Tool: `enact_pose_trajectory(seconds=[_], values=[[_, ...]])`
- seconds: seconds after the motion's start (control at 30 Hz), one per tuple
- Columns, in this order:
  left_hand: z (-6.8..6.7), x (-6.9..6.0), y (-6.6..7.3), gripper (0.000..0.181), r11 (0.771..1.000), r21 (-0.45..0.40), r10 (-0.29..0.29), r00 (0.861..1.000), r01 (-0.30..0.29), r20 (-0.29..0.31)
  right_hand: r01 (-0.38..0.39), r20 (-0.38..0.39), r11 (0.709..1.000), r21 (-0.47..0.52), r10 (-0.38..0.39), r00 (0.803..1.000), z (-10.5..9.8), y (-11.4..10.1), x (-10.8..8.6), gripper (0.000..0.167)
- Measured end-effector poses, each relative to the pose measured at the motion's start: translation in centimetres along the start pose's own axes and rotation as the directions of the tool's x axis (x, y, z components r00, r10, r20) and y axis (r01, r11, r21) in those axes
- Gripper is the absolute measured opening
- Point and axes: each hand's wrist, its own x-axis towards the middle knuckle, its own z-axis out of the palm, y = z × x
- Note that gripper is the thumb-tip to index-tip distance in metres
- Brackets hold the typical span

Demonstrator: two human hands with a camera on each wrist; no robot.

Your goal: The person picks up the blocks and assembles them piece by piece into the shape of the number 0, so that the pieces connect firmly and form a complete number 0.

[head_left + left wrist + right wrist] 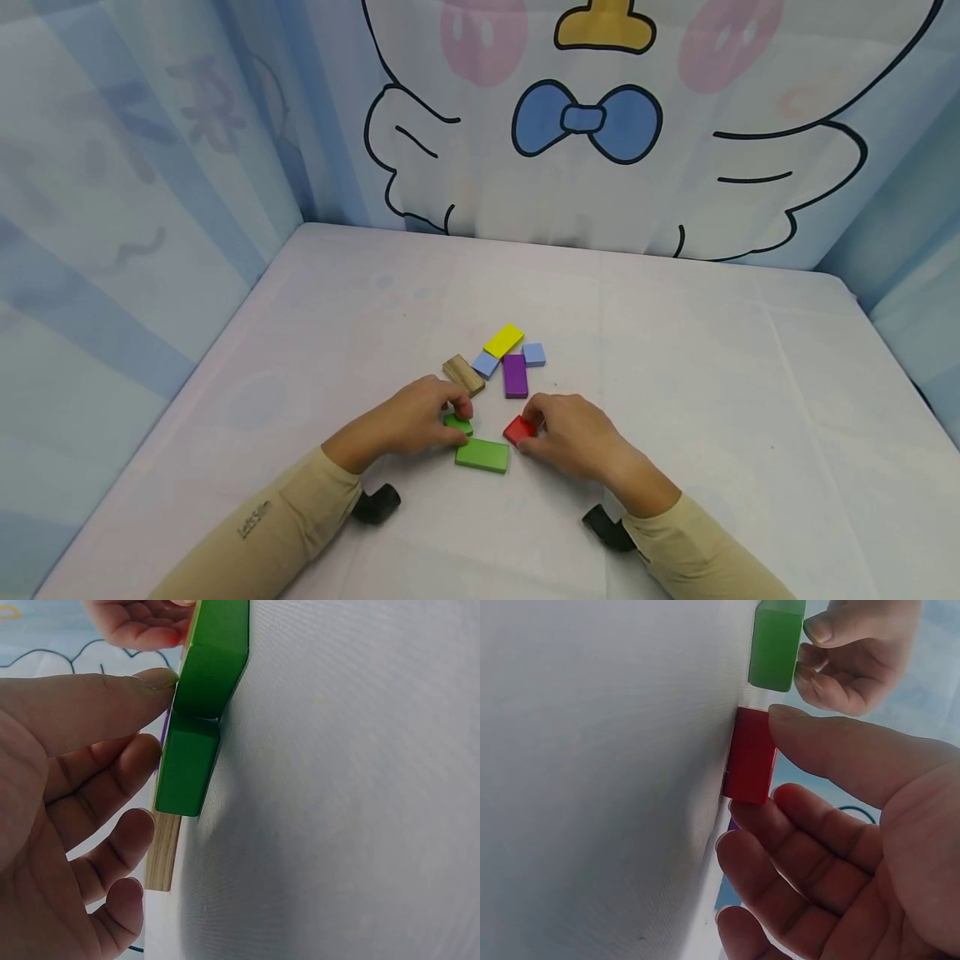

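Observation:
My left hand (408, 417) pinches a small green block (459, 423) between thumb and fingers. In the left wrist view that block (186, 765) meets the end of a longer green block (214, 660), and the thumb tip lies near the join. The long green block (482, 456) lies flat on the table in the head view. My right hand (577, 437) holds a red block (518, 430) by its edges, thumb on one side and fingertips on another. On the right wrist view the red block (751, 755) rests on the cloth, a small gap away from the green one.
Beyond the hands lie a brown wooden block (463, 375), a purple block (515, 377), a yellow block (503, 341) and two small blue blocks, one on the left (485, 365) and one on the right (534, 354). White cloth covers the table (712, 375); printed curtains (480, 167) stand behind.

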Motion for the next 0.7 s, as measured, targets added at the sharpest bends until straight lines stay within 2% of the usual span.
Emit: enact_pose_trajectory(seconds=[0.3,0.7], values=[[0.11,-0.02,0.03,0.02,1.0,-0.01,-0.002,1.0,0.002,-0.006,-0.002,0.005,1.0,-0.004,0.002,1.0,0.05,-0.19,-0.09,0.025],[0.13,-0.15,0.11,0.019,1.0,-0.016,0.024,1.0,-0.024,-0.012,0.007,-0.004,1.0,-0.01,-0.007,1.0,0.2,-0.16,-0.06,0.026]])
